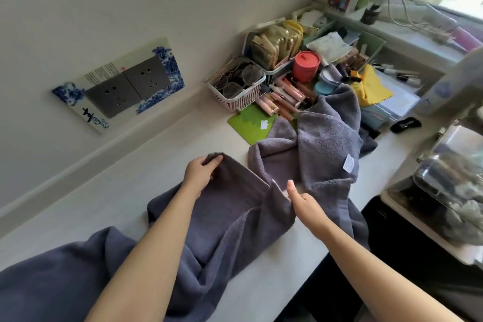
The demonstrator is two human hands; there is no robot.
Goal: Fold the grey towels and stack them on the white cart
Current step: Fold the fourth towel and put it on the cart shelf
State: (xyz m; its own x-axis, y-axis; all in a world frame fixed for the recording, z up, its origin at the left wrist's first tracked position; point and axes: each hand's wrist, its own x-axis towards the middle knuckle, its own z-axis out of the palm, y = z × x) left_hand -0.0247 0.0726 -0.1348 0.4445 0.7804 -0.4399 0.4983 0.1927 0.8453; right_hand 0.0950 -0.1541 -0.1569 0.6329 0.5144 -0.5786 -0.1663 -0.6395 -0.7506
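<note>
A grey towel (230, 214) lies rumpled across the white desk (146, 170), trailing off toward me at the lower left. My left hand (200, 171) pinches its far corner. My right hand (304, 202) grips the other far edge of the same towel, thumb raised. A second grey towel (324, 144) with a white label (349, 163) lies crumpled just beyond, leaning on the clutter. A white cart (428, 232) stands at the right, its top holding a clear plastic container.
Behind the towels are a pink basket of glasses (236, 86), a red cup (305, 66), pens, a green card (251, 123) and a yellow cloth (368, 89). Wall sockets (128, 86) sit at the left. The desk's front edge drops off at the lower right.
</note>
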